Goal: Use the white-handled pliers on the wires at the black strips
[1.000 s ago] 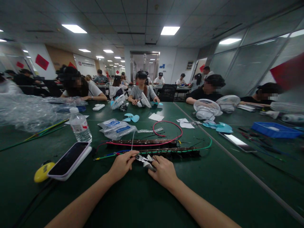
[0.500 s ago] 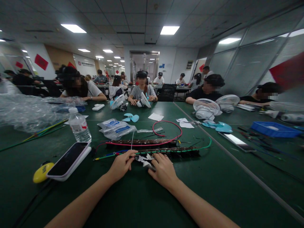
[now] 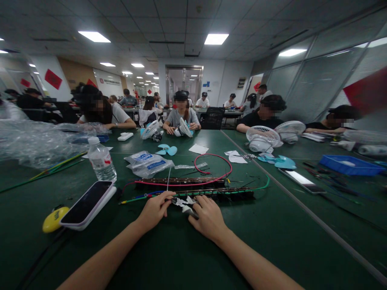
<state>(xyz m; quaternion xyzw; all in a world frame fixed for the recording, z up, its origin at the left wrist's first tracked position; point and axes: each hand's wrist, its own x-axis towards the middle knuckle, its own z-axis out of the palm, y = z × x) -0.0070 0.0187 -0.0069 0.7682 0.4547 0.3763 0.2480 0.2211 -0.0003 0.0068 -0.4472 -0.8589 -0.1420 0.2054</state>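
My left hand (image 3: pixel 155 210) pinches a thin white cable tie (image 3: pixel 168 179), whose free end stands up above the fingers. My right hand (image 3: pixel 209 217) is closed around the white-and-grey handles of cutting pliers (image 3: pixel 180 202). Their metal jaws point left, close to my left fingertips. Just beyond both hands lies a dark terminal strip (image 3: pixel 232 195) with a green wire (image 3: pixel 263 187) along it. Behind that is a second dark strip (image 3: pixel 208 184) with a red wire (image 3: pixel 231 163) looping over it. What the jaws touch is too small to tell.
To the left are a phone (image 3: pixel 86 204), a yellow tape measure (image 3: pixel 55 219) and a water bottle (image 3: pixel 102 160). Plastic bags (image 3: pixel 148 163) and a blue fan blade (image 3: pixel 166 150) lie farther back. Another phone (image 3: pixel 300 181) and a blue tray (image 3: pixel 350 166) are right. Several people sit across the table.
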